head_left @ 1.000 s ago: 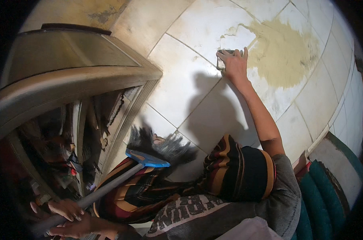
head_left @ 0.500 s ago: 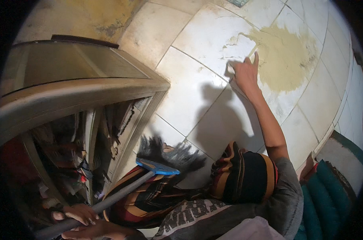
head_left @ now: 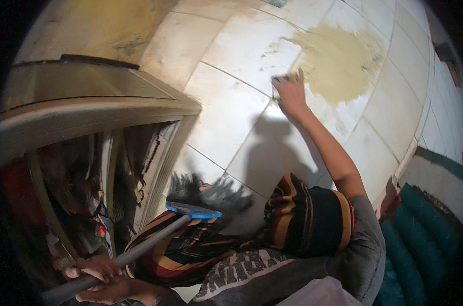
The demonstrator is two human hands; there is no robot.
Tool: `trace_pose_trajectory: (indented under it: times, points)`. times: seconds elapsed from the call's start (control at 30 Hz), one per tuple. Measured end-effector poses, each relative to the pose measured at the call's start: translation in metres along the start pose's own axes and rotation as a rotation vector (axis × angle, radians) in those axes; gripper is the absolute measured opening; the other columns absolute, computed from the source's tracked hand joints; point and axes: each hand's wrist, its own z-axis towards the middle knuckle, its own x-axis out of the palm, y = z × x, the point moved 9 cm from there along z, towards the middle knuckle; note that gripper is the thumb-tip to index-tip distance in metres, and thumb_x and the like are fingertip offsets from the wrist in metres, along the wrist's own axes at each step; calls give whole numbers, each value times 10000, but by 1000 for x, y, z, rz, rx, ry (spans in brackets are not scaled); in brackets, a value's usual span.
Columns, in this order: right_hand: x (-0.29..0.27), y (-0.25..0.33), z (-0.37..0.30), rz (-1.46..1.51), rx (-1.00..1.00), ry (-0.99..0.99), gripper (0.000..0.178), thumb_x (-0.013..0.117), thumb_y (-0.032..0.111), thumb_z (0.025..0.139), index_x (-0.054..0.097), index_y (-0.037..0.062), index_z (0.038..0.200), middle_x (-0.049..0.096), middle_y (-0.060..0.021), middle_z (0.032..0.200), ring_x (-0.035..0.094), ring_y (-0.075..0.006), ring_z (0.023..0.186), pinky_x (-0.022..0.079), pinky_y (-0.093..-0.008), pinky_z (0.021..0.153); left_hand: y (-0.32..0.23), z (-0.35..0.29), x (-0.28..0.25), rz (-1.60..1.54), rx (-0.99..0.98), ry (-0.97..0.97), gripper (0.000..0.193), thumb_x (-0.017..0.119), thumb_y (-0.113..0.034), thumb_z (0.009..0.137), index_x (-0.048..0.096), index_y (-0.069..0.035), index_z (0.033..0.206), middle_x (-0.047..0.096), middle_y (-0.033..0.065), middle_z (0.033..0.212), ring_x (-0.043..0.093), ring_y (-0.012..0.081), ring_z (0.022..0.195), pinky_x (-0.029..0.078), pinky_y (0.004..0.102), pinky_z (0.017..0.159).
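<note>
A broom with a blue head and dark bristles lies slanted across my lap, bristles upward. Round its grey handle at the lower left, my left hand is closed. My right arm stretches out to the tiled floor. There my right hand is low on the tiles, its fingers bent with one reaching forward. It is beside a broad patch of pale yellowish powder. A thin pale edge shows by its fingertips; what it grips is too small to make out.
A wooden cabinet with a glass top and cluttered shelves stands on the left. A stained yellow wall is behind it. Dark green padded cushions are at the lower right. My striped trouser leg is in the middle.
The whole view has shifted, moving the scene a little left and up. My right hand has tilted slightly by the powder's edge. My left hand keeps its hold on the broom.
</note>
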Motion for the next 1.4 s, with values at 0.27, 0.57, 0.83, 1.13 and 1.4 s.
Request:
trace_pose_trajectory:
  times: [0.27,0.57,0.83,1.13,1.4]
  points:
    - [-75,-91,-11,206,5,80,443,550,86,657,583,226,1076,585,-165,774,537,-316,728,396,-398,682,-12,-47,70,60,-17,-130,548,328,-501,862,408,1,1069,341,9,509,260,77,371,246,214,351]
    - [-8,-48,-162,298,167,131,521,611,-41,556,534,69,1059,518,-117,1104,496,-283,966,435,-331,817,13,-43,97,25,-16,-27,552,353,-475,864,356,-1,1148,351,19,546,265,91,393,243,213,358]
    - [0,-85,-98,241,317,305,522,568,-42,594,545,121,1090,572,-96,1036,521,-299,957,463,-343,769,4,-37,115,59,-31,-135,497,329,-428,884,462,35,1006,340,34,531,275,114,383,256,221,359]
    - [-8,-109,-120,231,331,95,612,610,-59,549,506,113,1128,519,-82,1125,503,-288,990,450,-349,786,14,-25,140,-365,94,369,459,365,-383,880,348,10,1117,322,32,543,270,70,332,291,187,289]
    - [-10,-117,-203,254,399,144,613,584,-78,572,507,149,1137,526,-87,1114,492,-275,1021,445,-349,805,0,-48,177,-225,107,288,427,307,-432,887,398,-27,990,327,15,541,253,72,346,253,206,300]
